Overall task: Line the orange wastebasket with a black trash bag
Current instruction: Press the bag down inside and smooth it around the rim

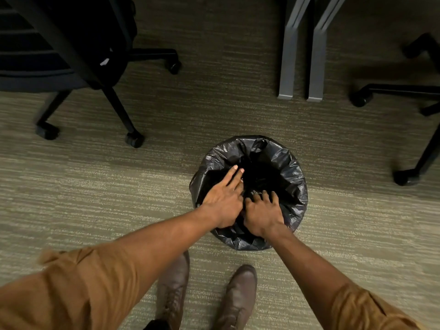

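Black trash bag (285,170) is draping over the whole wastebasket on the carpet straight ahead, orange hidden; both hands are working its near rim, left hand (225,198) reaching flat-fingered into the mouth, right hand (263,214) pressing spread fingers just beside it.

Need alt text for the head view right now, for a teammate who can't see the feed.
Seen from above, a person's left hand and right hand press into the near side of a black trash bag draped over the rim of a round wastebasket on striped carpet. Brown shoes stand just below it; office chairs and grey desk legs sit beyond.
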